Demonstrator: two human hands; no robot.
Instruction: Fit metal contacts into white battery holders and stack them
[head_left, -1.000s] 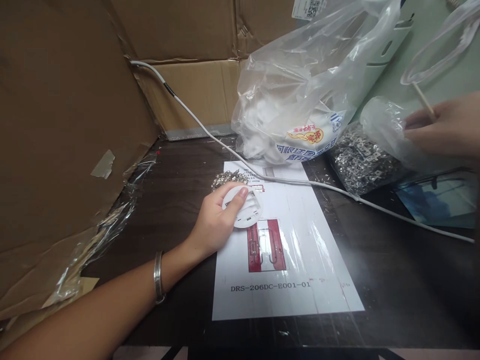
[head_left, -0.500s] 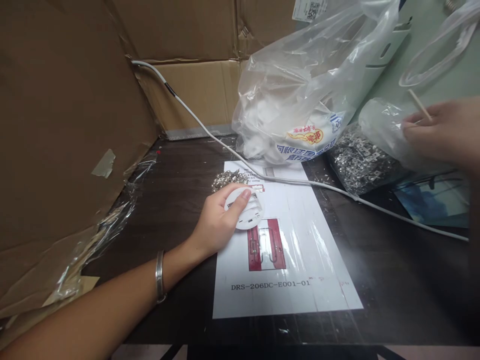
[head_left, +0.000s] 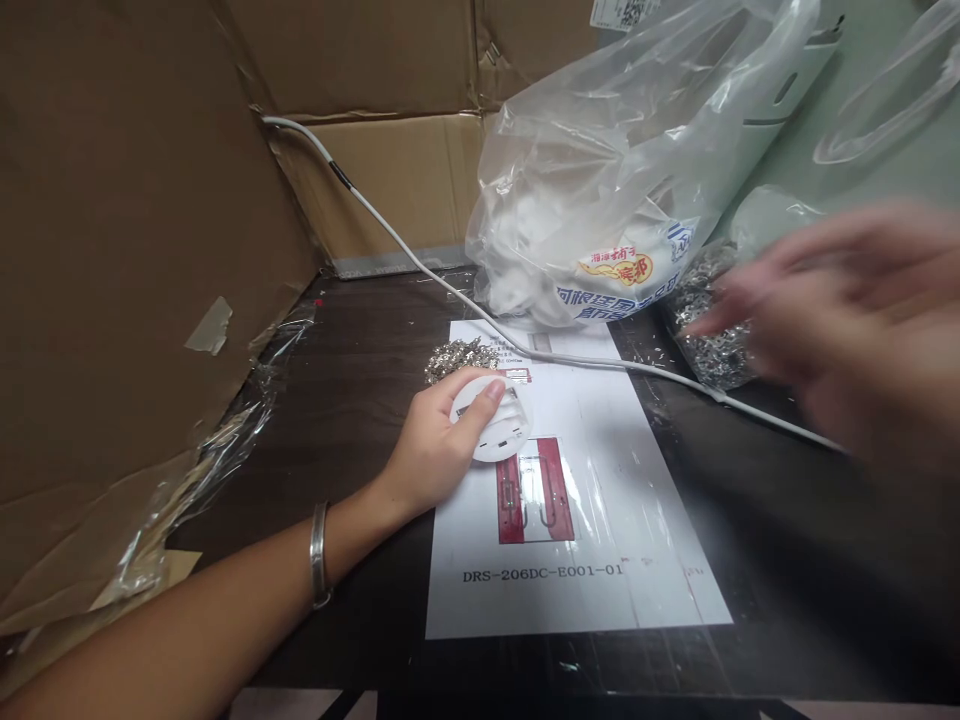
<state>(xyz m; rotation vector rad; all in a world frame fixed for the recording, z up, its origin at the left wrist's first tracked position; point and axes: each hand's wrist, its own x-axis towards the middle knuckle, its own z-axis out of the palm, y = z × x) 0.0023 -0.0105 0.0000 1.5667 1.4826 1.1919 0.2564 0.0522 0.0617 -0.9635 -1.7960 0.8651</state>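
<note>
My left hand (head_left: 442,435) grips a round white plastic part (head_left: 499,435), the thumb pressed on its face, which has slots and small metal pieces. The part is over a printed sheet (head_left: 630,500) with a red and white drawing. Just behind my left hand lies a pile of small shiny metal pieces (head_left: 461,357). My right hand (head_left: 832,320) is at the right, smeared by motion, in front of a clear bag of metal pieces (head_left: 712,320). Whether it holds anything does not show.
A large clear plastic bag with white parts (head_left: 555,220) stands at the back. A white cable (head_left: 405,245) crosses the table and the sheet's upper end. Cardboard walls (head_left: 390,190) close off the back and left. Small metal bits lie near the cable.
My right hand has moved left and nearer, away from the bag's top; the thin stick it held no longer shows. My left hand still holds the white part.
</note>
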